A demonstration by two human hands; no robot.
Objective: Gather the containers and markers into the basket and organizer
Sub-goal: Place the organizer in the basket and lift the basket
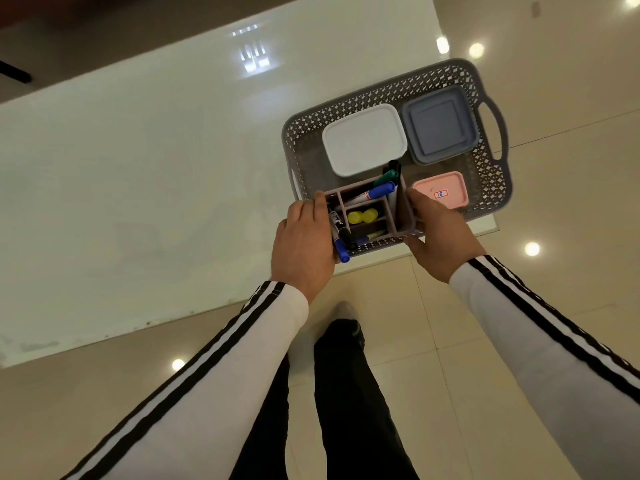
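Basket (381,90) of grey lattice plastic sits at the near right corner of the white table (138,168). Three lidded containers lie in it. The white container (363,140) is at the far left, and the blue-grey container (440,124) is just beside it on the right. The small pink container (441,188), with a label on its lid, lies nearer to me.

The organizer (403,209), a mauve box split into compartments, is in the near left part of the basket, just beside the pink container. I cannot tell whether it rests on the basket floor or hangs just above it. My left hand (304,240) grips its left wall, fingers curled over the rim. Against that side the hand also pinches two markers, a black marker (341,232) and one whose blue cap (343,252) pokes out toward me. My right hand (440,233) is wrapped round the organizer's right wall, thumb on the top edge.

Inside the organizer, a blue-capped marker (375,192) lies slanted across the far compartment. A green-capped marker (389,176) and a dark one stand up behind it. Two yellow caps (362,215) show in the middle compartment.

Below the table edge are my striped white sleeves (242,358), black trousers and the glossy tiled floor (450,341).
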